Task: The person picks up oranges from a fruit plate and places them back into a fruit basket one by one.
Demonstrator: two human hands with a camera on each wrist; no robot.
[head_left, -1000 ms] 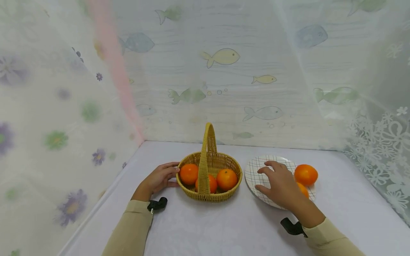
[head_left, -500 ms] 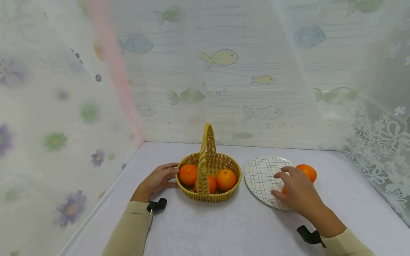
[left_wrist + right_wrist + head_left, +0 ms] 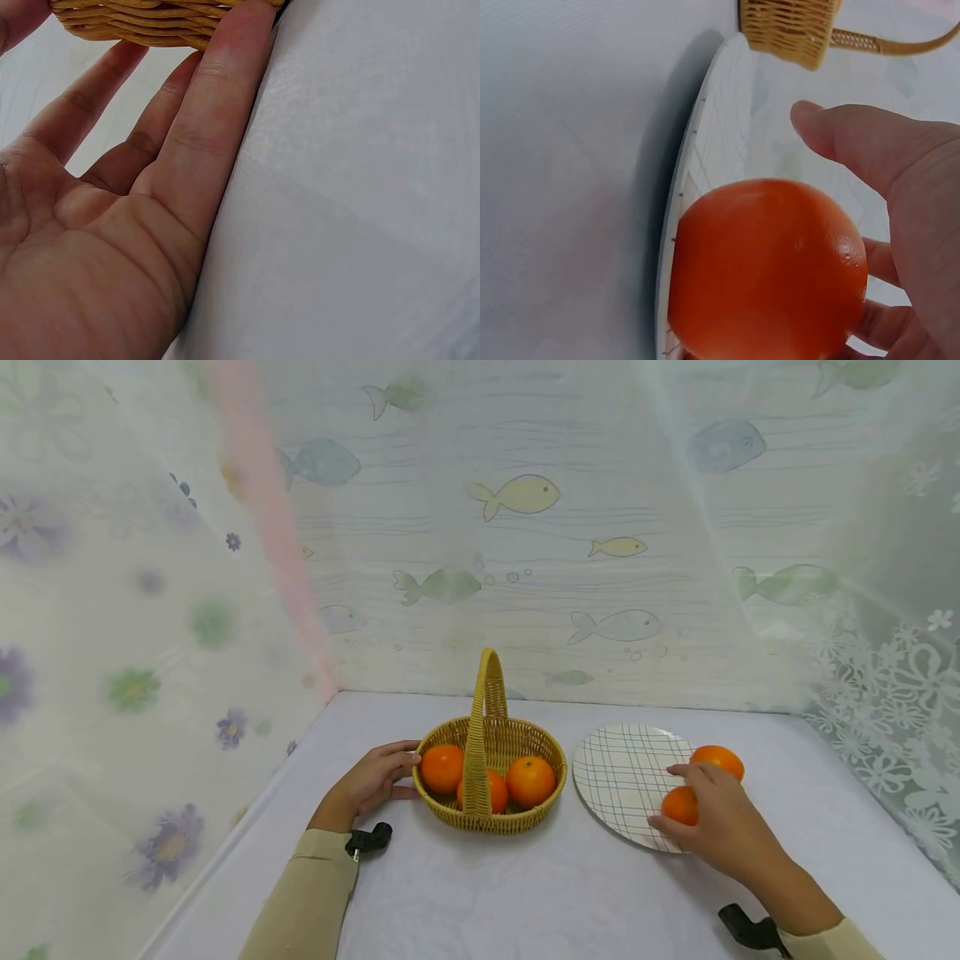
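A yellow wicker basket (image 3: 517,822) with a tall handle holds 3 oranges in the middle of the table. My left hand (image 3: 377,777) touches its left side, fingers long and spread in the left wrist view, tips against the weave (image 3: 139,22). To the right is a white plate (image 3: 618,772) with a grid pattern, bearing a near orange (image 3: 680,806) and a far orange (image 3: 717,757). My right hand (image 3: 723,822) reaches around the near orange. In the right wrist view the thumb (image 3: 847,135) stands apart from this orange (image 3: 769,270), fingers partly hidden behind it.
A white cloth (image 3: 525,893) covers the table. Behind it hangs a pale fish-print curtain (image 3: 480,543), with a flower-print one (image 3: 165,693) on the left. Each wrist wears a small black camera mount (image 3: 369,838). The plate lies just right of the basket.
My right hand has moved right and toward me from over the plate's middle to the near orange, which now shows between thumb and fingers. The left hand and basket have stayed put.
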